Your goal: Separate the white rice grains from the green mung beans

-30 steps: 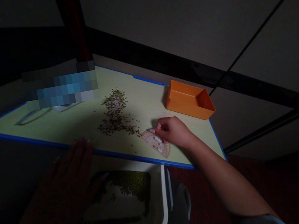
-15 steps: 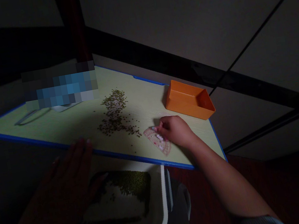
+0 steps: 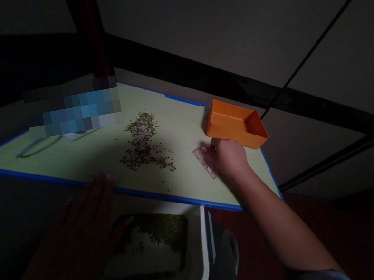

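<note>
My right hand (image 3: 229,155) is closed on a small clear protractor (image 3: 205,162) with pinkish markings, low over the right part of a pale board (image 3: 178,132) with a blue rim. Much of the protractor is hidden behind my fingers. To its left, small greenish-brown beans (image 3: 143,140) lie scattered in a loose patch. My left hand (image 3: 87,210), dark in shadow, lies flat with its fingers stretched out at the board's near edge. Below it stands a white tub (image 3: 203,253) with more green beans (image 3: 166,228) inside.
An orange rectangular box (image 3: 235,126) sits at the board's far right, just beyond my right hand. A blurred-out patch covers something bluish at the far left, with a thin curved handle (image 3: 31,147) beside it. A wall runs behind the board.
My right hand has slid the protractor to the right and slightly away, toward the orange box and farther from the scattered beans. My left hand has stayed in place.
</note>
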A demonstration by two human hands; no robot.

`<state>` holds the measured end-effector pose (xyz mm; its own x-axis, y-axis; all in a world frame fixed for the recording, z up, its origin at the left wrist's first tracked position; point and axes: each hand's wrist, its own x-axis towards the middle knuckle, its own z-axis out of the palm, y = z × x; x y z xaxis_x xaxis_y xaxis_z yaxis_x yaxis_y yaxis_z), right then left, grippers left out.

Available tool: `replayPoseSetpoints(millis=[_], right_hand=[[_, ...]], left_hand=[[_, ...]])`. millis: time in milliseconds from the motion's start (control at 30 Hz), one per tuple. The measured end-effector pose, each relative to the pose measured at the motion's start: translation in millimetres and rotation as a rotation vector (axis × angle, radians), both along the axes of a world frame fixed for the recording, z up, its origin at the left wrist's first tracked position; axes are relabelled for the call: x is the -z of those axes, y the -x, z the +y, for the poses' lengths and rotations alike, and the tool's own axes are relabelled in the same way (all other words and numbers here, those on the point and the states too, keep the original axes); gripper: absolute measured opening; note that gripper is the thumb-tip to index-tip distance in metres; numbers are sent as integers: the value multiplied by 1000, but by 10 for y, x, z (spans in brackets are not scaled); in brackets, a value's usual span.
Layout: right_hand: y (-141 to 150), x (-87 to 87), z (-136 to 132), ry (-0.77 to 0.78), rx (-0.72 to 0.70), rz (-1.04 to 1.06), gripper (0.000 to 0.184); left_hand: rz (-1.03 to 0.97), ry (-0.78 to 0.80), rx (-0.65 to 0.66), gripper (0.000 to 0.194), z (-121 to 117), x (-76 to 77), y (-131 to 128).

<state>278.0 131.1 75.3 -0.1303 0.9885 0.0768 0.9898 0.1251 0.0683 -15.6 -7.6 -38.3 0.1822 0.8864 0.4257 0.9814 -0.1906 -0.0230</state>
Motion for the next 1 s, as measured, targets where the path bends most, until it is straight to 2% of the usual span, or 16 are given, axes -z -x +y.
replayPoseSetpoints(millis=[133,267,433,667,733,867,1000], right_hand=[[-1,-14,-11,-26,-7,34,26],[-6,22,2,-48,-76,210,28],[-9,87,16,-29,-155,426,15],[-19,135,27,-17,-251,604,8],[-30,157,42,-26,-295,647,4],[-41,194,71,-33,-331,689,12],[-34,202,83,-38,-394,720,9]], left_hand=[[5,-15,0,78,15,23,4],[9,-25,9,78,15,29,11],[-12,-14,7,79,5,12,9],[-44,-15,6,78,-11,-22,-27],[-55,-7,6,78,-17,-20,-26],[-51,-19,5,77,-21,-18,-26],[-58,-12,0,78,-12,-19,-34]])
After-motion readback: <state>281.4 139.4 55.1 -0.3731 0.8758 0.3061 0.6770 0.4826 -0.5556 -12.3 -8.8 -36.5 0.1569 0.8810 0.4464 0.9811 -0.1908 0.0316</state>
